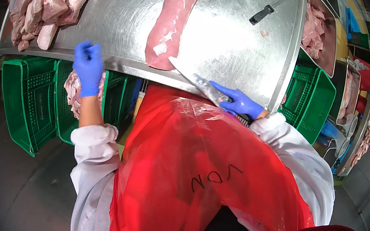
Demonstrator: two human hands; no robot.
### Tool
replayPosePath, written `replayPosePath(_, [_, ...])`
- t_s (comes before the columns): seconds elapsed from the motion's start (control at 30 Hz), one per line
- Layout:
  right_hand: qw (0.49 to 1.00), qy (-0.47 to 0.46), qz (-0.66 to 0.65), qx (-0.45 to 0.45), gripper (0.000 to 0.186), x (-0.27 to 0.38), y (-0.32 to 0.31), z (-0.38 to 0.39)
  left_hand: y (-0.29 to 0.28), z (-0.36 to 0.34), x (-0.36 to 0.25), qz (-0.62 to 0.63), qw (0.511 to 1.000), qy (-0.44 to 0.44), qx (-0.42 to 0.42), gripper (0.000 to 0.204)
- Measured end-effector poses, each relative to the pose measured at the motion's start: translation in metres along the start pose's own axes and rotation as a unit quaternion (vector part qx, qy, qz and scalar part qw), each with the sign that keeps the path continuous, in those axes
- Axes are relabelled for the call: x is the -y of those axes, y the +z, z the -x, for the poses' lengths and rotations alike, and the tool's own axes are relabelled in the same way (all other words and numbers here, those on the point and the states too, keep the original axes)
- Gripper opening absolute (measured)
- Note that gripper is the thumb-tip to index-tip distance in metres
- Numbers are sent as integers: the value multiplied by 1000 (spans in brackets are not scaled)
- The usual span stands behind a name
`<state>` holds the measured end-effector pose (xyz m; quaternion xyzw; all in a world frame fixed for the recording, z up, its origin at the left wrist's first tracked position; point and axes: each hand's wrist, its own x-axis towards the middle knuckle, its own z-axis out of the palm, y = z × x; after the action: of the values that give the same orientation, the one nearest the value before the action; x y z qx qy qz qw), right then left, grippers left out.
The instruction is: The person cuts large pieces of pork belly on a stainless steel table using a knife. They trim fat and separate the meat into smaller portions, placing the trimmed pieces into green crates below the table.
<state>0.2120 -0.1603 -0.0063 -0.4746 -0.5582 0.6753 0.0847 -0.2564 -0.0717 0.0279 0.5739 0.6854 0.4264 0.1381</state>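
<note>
My right hand (pixel 243 103), in a blue glove, is wrapped round the handle of a knife (pixel 202 84). Its broad blade points up and left, with the tip by the near end of a long pink meat loin (pixel 166 29) on the metal table. My left hand (pixel 89 69), also blue-gloved, hovers at the table's front edge above a green crate with pale meat trimmings (pixel 73 95). Its fingers are loosely bent and a little blurred, with a gap between thumb and fingers; nothing shows in them.
Several meat pieces (pixel 47 12) are heaped at the table's far left. A black-handled tool (pixel 261 14) lies right on the metal table (pixel 231 39). Green crates (pixel 34 102) stand below the left edge, another crate (pixel 309 99) on the right. Beyond are meat-filled bins (pixel 314 28).
</note>
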Motion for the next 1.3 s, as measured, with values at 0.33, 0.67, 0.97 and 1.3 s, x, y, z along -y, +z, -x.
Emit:
replayPosePath(0.33, [945,-136,278,-104,70,89,-42,-149,111,14,-71,-16,988,14,153,30])
replayPosePath(0.67, [994,84,2,71,70,27,12,-6,41,-6,-11,39,999,-24,-15,19])
replayPosePath(0.97, [981,-87,-7,-174,69,26,-54,-34,145,42,-91,-260,909,-51,322,37])
replayPosePath(1.3, [986,-50,-21,-156,70,68,3,-166,136,38,-78,-264,914,-91,295,39])
